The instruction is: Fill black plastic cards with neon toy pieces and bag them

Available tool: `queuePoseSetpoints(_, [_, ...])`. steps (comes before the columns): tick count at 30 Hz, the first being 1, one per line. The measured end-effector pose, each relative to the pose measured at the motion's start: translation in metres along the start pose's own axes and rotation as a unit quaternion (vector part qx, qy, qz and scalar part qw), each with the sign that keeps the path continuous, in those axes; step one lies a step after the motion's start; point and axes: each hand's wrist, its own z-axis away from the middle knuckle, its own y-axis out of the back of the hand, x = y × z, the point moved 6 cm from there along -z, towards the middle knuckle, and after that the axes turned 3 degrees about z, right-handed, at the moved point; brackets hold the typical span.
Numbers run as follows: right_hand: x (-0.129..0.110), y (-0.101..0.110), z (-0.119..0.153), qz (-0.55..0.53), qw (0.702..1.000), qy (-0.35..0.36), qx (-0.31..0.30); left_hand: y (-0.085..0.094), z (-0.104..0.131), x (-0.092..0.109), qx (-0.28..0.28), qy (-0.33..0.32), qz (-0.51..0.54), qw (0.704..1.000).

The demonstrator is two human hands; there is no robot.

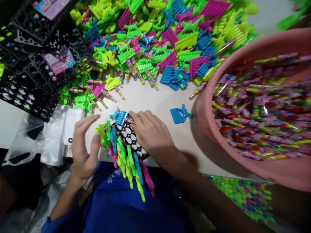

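Note:
My left hand (85, 149) is raised at the left, its thumb and fingers apart and holding nothing. My right hand (153, 132) is closed at the near edge of the table, its fingertips on a blue plastic comb (120, 117) with a small tube of coloured candy (128, 120) against it. Under that hand lies a black perforated crate (131, 137), partly covered by it. Green, yellow, blue and pink combs (130, 161) with figure-shaped handles stick out along the crate's near side. One loose blue comb (181, 114) lies to the right.
A big pink tub (206, 110) full of wrapped candy tubes (257, 106) stands at the right. Across the back spreads a heap of bright combs (157, 42). Black crates with Toy Candy labels (59, 60) are stacked at the left, near a white device (73, 124) and plastic bags (29, 139).

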Motion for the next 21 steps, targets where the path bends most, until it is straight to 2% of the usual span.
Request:
queuePoseSetpoints(2, [0.002, -0.008, 0.0, 0.018, 1.0, -0.001, 0.002, -0.012, 0.001, -0.006, -0.015, -0.02, -0.021, 0.999])
queuePoseSetpoints(4, [0.007, -0.001, 0.001, -0.009, 0.999, -0.016, 0.038, -0.022, 0.003, -0.013, -0.032, -0.012, -0.013, 0.999])
queuePoseSetpoints(6, [0.018, 0.01, 0.003, -0.089, 0.991, -0.063, 0.083, -0.027, 0.004, -0.018, -0.028, -0.005, 0.008, 1.0])
queuePoseSetpoints(8, [0.029, 0.015, 0.006, -0.205, 0.965, -0.124, 0.105, -0.028, 0.005, -0.021, -0.01, -0.002, 0.025, 1.0])
queuePoseSetpoints(10, [0.033, 0.01, 0.008, -0.312, 0.93, -0.166, 0.102, -0.03, 0.006, -0.023, 0.003, -0.002, 0.049, 0.999])
queuePoseSetpoints(13, [0.027, -0.006, 0.005, -0.397, 0.897, -0.172, 0.09, -0.038, 0.008, -0.024, -0.002, -0.007, 0.092, 0.996])
queuePoseSetpoints(17, [0.013, -0.026, -0.003, -0.46, 0.868, -0.172, 0.067, -0.047, 0.009, -0.026, -0.013, -0.009, 0.109, 0.994])
queuePoseSetpoints(21, [0.003, -0.038, -0.012, -0.483, 0.866, -0.127, 0.028, -0.05, 0.006, -0.026, -0.013, -0.013, 0.111, 0.994])
